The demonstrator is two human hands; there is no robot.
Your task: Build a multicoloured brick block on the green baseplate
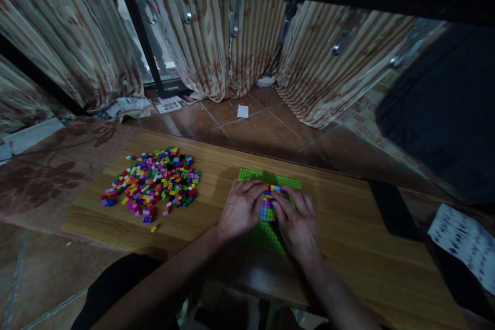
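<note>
A green studded baseplate (266, 240) lies on the wooden table in front of me. On its middle sits a block of joined toy bricks (267, 210), light blue, yellow, red and other colours. My left hand (243, 207) curls against the left side of these bricks, thumb and fingers closed on them. From the right, my right hand (298, 216) presses its thumb and fingers on the same bricks, near their top edge. The fingers hide part of the bricks, and I cannot tell whether a single loose brick is between them.
A wide pile of loose coloured bricks (158, 180) covers the table's left part, with a yellow brick (153, 228) nearer me. At the right lie a black flat object (394, 211) and a printed sheet (464, 242). Curtains (247, 46) hang beyond the wooden table (348, 227).
</note>
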